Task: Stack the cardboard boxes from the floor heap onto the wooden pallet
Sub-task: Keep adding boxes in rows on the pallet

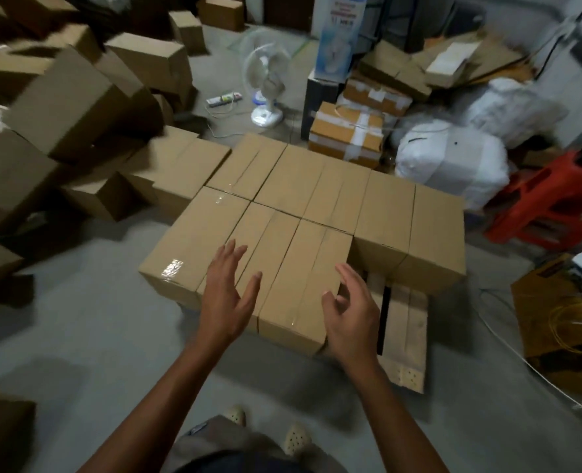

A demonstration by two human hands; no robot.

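A layer of several taped cardboard boxes [316,196] covers most of the wooden pallet [407,339], whose bare slats show at the near right corner. My left hand [226,295] hovers with spread fingers over the nearest boxes and holds nothing. My right hand [349,314] is beside the end of the nearest box [299,288], fingers loosely bent and empty. The floor heap of cardboard boxes [67,107] lies tumbled at the left.
A white fan [265,76] and a power strip [223,99] sit on the floor beyond the pallet. White sacks [453,162], taped cartons [347,138] and red plastic stools [552,199] crowd the right. Cables [521,356] trail on the floor at right.
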